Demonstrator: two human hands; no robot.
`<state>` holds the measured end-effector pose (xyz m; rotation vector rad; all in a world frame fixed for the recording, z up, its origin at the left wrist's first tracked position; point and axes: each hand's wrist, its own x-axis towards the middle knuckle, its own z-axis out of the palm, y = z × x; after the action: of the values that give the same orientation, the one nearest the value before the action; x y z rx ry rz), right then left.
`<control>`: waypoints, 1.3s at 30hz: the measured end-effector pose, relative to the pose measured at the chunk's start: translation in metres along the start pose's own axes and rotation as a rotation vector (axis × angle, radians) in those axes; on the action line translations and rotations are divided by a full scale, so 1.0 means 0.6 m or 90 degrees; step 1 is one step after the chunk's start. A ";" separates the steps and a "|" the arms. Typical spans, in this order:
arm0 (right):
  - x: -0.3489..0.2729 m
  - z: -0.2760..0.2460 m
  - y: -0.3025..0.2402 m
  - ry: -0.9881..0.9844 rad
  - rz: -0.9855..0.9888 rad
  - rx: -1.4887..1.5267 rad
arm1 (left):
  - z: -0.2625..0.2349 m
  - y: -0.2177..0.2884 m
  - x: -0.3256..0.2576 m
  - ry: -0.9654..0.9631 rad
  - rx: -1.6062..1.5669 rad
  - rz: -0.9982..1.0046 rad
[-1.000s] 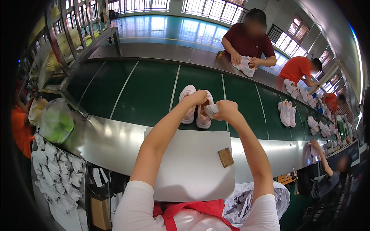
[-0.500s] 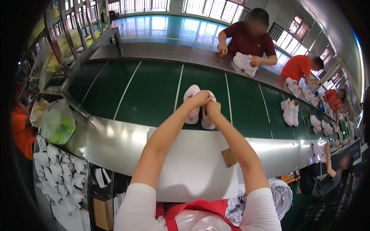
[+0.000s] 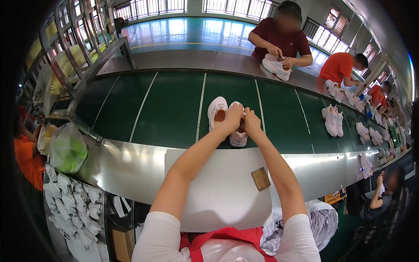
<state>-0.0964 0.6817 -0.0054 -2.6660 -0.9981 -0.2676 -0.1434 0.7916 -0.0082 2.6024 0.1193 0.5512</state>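
Both arms are stretched forward over the white board (image 3: 218,192) on the steel desk (image 3: 126,168), so that the green conveyor belt (image 3: 170,109) beyond it can be reached. There a pair of pale pink and white shoes (image 3: 227,118) is set side by side, openings up. The left hand (image 3: 232,118) and the right hand (image 3: 252,122) are brought together over the right-hand shoe (image 3: 238,137), fingers bent and closed at its collar; what exactly is pinched cannot be told, as the grip is hidden by the knuckles. The left-hand shoe (image 3: 217,111) lies just beside, untouched. A small brown block (image 3: 260,178) is kept on the board near the right forearm, within easy reach. Compared with a second ago, the hands are drawn closer together: then they were apart, the right one raised slightly with something pale in it, whereas now both are pressed down onto the same shoe. The pair is seen in much the same place on the belt.
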 end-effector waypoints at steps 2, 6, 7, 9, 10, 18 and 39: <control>0.011 0.028 0.019 0.005 0.054 0.004 | 0.031 0.002 0.006 0.080 0.001 -0.010; -0.001 -0.003 -0.013 -0.093 0.018 0.036 | 0.035 -0.035 -0.010 0.094 -0.018 -0.036; 0.007 -0.008 -0.023 -0.126 -0.001 0.034 | 0.028 -0.064 -0.004 0.094 -0.042 -0.032; 0.010 0.032 0.008 0.013 0.075 0.059 | -0.019 -0.020 -0.005 -0.027 -0.001 0.054; 0.017 0.038 -0.006 0.012 0.101 0.071 | -0.060 0.004 -0.003 -0.168 0.039 0.008; -0.049 -0.054 0.012 -0.113 0.074 0.095 | -0.455 0.412 -0.201 -0.168 -0.078 0.526; -0.392 -0.191 -0.112 0.053 0.116 0.129 | -0.511 0.575 -0.322 -0.106 -0.026 0.923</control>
<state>-0.3246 0.5489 0.0526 -2.5176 -0.7104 -0.2228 -0.4481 0.5851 0.3305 2.2556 -1.8651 0.7105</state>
